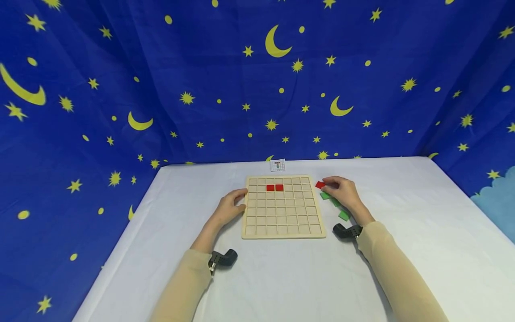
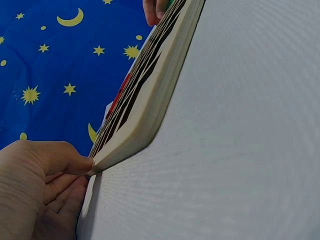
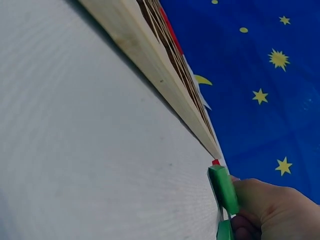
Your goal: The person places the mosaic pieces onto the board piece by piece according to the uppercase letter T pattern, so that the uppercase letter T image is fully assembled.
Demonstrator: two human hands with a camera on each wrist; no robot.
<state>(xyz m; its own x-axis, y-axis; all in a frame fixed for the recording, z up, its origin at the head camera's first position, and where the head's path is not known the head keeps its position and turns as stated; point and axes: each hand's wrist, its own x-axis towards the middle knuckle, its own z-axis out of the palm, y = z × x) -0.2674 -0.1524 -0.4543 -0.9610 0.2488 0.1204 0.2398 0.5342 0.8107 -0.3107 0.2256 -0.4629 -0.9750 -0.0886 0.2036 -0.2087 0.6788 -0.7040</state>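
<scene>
A light wooden grid board (image 1: 262,221) lies flat on the table, with two red square tiles (image 1: 270,188) side by side in its second row from the far edge. My left hand (image 1: 229,207) rests against the board's left edge, thumb and forefinger spread apart along it; its thumb (image 2: 75,161) touches the rim in the left wrist view. Beyond the board's right side my right hand (image 1: 342,191) pinches a loose red tile (image 1: 320,184). Several green tiles (image 1: 344,215) lie beside and partly under this hand. In the right wrist view a green tile (image 3: 224,189) hides its fingertips.
A small pattern card (image 1: 277,165) with a coloured T shape lies behind the board. White cloth (image 1: 281,277) covers the table. A blue curtain (image 1: 225,80) with moons and stars hangs behind and at both sides. Each wrist wears a black camera (image 1: 345,231).
</scene>
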